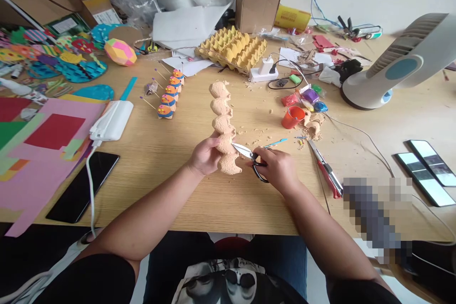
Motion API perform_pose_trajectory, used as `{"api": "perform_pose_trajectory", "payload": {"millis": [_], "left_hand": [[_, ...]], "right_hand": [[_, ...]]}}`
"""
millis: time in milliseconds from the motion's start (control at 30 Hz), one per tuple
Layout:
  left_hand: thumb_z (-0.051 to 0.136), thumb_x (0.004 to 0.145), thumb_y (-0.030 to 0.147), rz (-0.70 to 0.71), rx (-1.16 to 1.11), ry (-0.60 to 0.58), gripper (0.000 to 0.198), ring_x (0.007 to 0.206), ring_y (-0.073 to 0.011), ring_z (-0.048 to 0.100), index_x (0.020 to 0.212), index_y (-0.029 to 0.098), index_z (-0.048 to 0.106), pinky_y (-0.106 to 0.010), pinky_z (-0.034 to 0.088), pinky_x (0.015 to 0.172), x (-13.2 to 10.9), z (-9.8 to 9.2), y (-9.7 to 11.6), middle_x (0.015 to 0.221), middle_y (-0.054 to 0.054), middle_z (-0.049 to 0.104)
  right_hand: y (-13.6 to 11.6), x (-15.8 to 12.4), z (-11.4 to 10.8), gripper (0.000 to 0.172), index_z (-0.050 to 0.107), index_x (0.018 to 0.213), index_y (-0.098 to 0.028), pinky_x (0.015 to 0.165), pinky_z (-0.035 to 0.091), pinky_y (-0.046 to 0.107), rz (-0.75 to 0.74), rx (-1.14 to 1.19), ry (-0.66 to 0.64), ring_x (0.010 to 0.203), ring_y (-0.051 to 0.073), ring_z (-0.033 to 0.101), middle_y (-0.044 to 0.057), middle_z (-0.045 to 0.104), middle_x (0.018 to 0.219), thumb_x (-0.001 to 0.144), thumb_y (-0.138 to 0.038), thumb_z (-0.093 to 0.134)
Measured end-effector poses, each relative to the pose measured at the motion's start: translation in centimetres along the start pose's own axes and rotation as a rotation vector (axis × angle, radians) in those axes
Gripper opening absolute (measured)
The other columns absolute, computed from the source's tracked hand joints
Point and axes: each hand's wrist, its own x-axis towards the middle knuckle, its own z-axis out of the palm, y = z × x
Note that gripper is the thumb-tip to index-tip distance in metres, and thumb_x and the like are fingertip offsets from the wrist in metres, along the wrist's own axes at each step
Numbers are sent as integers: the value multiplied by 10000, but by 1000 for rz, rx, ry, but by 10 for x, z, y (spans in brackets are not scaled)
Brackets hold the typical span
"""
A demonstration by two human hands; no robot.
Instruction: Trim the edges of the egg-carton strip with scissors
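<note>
While our left hand (204,156) grips the egg-carton strip (223,126), our right hand (276,167) works the scissors (249,156) at its lower end.
The strip lies mid-table, fingers clamped around its near cups; our right fingers are closed through the scissor handles, blades touching the strip; the orange cup (293,117) sits beyond, contents unclear; the yellow egg tray (231,48) holds nothing we can see.

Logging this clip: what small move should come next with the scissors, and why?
Probably close the scissors: the right hand has their open blades against the egg-carton strip, between its two nearest cups, while the left hand steadies it.
</note>
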Motion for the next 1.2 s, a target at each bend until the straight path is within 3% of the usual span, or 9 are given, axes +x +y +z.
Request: {"api": "perform_pose_trajectory", "payload": {"millis": [267,433,767,1000,1200], "left_hand": [[831,663,309,-11,-3,1,451,747,-187,657,1057,236,623,-333,573,674,1,0,-1,853,1,639],[792,692,306,47,8,39,409,736,-185,631,1063,235,637,-334,562,665,2,1,-1,865,-8,619],[757,705,211,288,18,210,586,842,-165,651,1269,311,631,-294,575,743,8,0,-4,991,14,664],[799,657,225,349,132,226,673,829,-168,632,1301,329,631,-291,528,682,9,-5,-7,1029,16,696],[800,682,253,366,195,209,748,871,-176,639,1388,362,578,-308,535,718,9,-8,-9,1039,25,694]], "right_hand": [[1,6,-3,324,712,1031,-243,631,375,275,240,223,-41,664,177,618,18,717,771,1008,-565,685],[-1,8,-6,340,672,1127,-227,710,448,292,193,341,-54,770,210,635,47,710,861,982,-534,693],[0,8,-3,226,739,1024,-238,630,359,271,256,282,-183,642,171,577,7,674,727,933,-445,731],[-3,10,-8,238,665,850,-241,629,296,279,234,210,-285,620,157,510,3,663,708,965,-448,686],[-4,9,-9,295,635,839,-243,631,291,281,220,232,-318,632,159,508,3,663,719,971,-505,670]]}}
